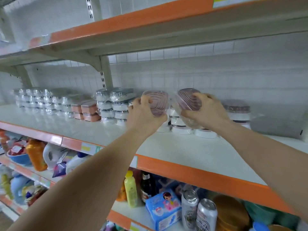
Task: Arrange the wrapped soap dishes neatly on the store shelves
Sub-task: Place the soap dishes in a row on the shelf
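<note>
Left hand (pixel 143 112) grips purple wrapped soap dish (pixel 155 104), middle of frame, held above shelf (pixel 183 152). Right hand (pixel 205 110) grips second purple soap dish (pixel 186 99), tilted, just right of first one. White dish stacks (pixel 115 105) sit left of hands. Another stack (pixel 238 112) at right. Cans (pixel 198 212) on shelf below.

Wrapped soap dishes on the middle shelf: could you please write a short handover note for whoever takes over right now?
Left hand: holds a plastic-wrapped purple ribbed soap dish, tilted, above the white shelf board.
Right hand: holds a second wrapped purple soap dish, also tilted.
Done: wrapped white-and-grey stacks and orange stacks stand in rows at the back left.
Left: set both held dishes down; tidy the loose white dishes below the hands, beside the purple-topped stack.
</note>
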A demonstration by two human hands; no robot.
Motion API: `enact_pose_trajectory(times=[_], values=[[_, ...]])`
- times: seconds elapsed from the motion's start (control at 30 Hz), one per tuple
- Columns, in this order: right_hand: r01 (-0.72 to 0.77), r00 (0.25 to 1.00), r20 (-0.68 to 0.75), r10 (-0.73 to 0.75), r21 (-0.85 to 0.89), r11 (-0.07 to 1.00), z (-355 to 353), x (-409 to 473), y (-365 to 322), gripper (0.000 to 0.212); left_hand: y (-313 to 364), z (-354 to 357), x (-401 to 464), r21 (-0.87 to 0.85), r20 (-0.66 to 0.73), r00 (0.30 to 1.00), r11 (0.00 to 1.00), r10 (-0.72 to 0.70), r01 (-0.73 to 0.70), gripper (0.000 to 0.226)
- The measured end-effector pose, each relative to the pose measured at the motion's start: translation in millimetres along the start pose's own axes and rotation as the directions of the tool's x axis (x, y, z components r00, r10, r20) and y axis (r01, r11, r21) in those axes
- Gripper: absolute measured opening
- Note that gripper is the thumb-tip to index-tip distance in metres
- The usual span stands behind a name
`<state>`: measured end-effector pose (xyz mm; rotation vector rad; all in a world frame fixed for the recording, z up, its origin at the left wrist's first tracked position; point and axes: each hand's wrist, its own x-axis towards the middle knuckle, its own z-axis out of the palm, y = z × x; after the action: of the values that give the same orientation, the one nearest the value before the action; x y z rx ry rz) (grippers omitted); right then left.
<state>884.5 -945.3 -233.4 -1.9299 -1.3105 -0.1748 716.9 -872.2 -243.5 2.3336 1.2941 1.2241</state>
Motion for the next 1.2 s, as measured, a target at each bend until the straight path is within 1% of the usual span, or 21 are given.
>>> enact_pose_trajectory(times=[0.13,0.33,0.43,0.53,0.63,0.77,0.87,0.9,0.97,1.03,1.07,1.13,1.2], values=[[-0.097,0.994,-0.048,0.095,-0.023,0.995,-1,21,0,0.073,-6,12,25,-0.05,0.046,0.996,0.996,0.072,-0.069,0.059],[-0.249,0.951,-0.214,0.223,-0.104,0.963,-3,39,10,0.071,-4,42,59,-0.133,0.1,0.98,0.978,0.172,-0.158,0.058],[-0.334,0.928,-0.225,0.296,-0.154,0.93,1,42,11,0.069,0,56,74,-0.139,0.16,0.963,0.971,0.215,-0.194,0.06],[-0.374,0.914,-0.246,0.323,-0.199,0.906,8,56,11,0.069,7,70,97,-0.121,0.157,0.953,0.963,0.258,-0.241,0.065],[-0.401,0.892,-0.319,0.32,-0.232,0.886,16,73,15,0.075,11,84,116,-0.123,0.127,0.953,0.957,0.276,-0.261,0.064],[-0.426,0.881,-0.352,0.317,-0.297,0.854,26,90,22,0.076,13,104,133,-0.094,0.191,0.946,0.964,0.261,-0.247,0.059],[-0.422,0.897,-0.279,0.343,-0.312,0.851,28,103,26,0.067,15,112,146,-0.133,0.258,0.939,0.971,0.227,-0.198,0.053],[-0.417,0.903,-0.241,0.354,-0.306,0.856,27,106,27,0.064,15,116,151,-0.145,0.307,0.919,0.966,0.248,-0.213,0.053],[-0.403,0.914,-0.158,0.373,-0.254,0.88,23,109,33,0.062,16,120,156,-0.167,0.445,0.831,0.942,0.335,-0.291,0.058],[-0.375,0.927,-0.085,0.366,-0.202,0.905,17,107,38,0.06,14,117,160,-0.193,0.543,0.764,0.937,0.349,-0.291,0.073],[-0.353,0.935,-0.041,0.352,-0.209,0.912,14,105,40,0.058,11,117,161,-0.178,0.565,0.744,0.933,0.357,-0.313,0.079],[-0.302,0.947,0.026,0.32,-0.268,0.915,11,104,45,0.05,4,116,164,-0.135,0.568,0.715,0.903,0.408,-0.407,0.085],[-0.276,0.952,0.042,0.304,-0.313,0.909,12,106,47,0.04,-1,116,166,-0.147,0.534,0.715,0.882,0.452,-0.447,0.085]])
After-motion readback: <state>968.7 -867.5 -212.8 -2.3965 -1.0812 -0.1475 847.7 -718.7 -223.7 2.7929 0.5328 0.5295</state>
